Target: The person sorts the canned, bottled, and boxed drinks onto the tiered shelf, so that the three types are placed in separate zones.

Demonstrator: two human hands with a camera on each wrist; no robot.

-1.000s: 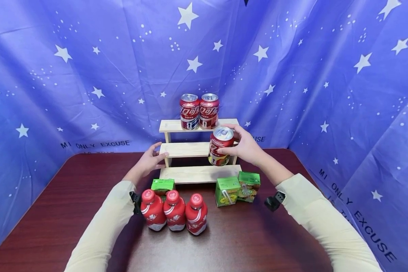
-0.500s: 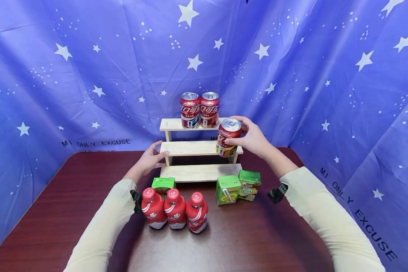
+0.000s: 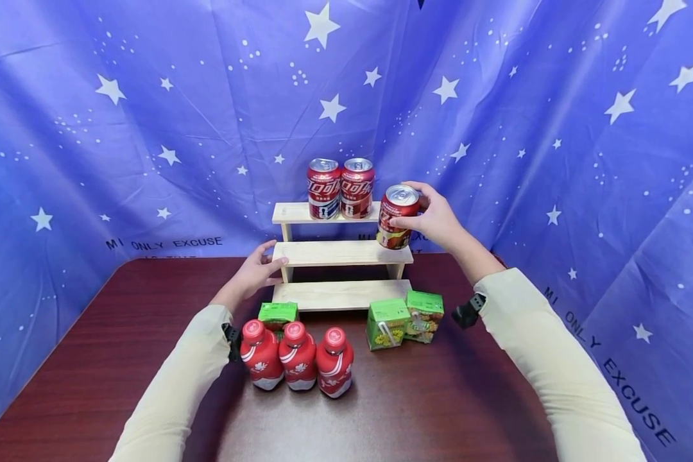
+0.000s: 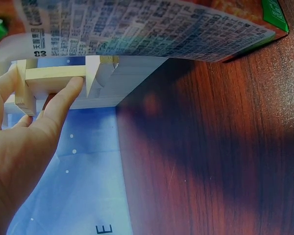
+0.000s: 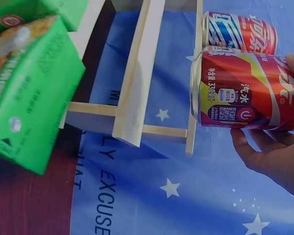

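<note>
Third can [image 3: 396,210] is raised, gripped by right hand [image 3: 437,217], rack [image 3: 335,254] clasped by left hand [image 3: 254,273]; two cans [image 3: 324,190] shelved, bottles [image 3: 298,364], cartons [image 3: 388,313] unshelved.

The stand [image 3: 342,253] rests on the table [image 3: 433,410], with the curtain [image 3: 208,160] behind it. On its top tier, near mid-length, I see two cans [image 3: 324,192] side by side. At its upper right end, the right hand [image 3: 439,218] holds a third can [image 3: 393,230]. The left hand [image 3: 254,276] grips its left end. Before the stand: left, one carton [image 3: 277,312], then three bottles [image 3: 298,366]; right, two cartons [image 3: 385,326].
</note>
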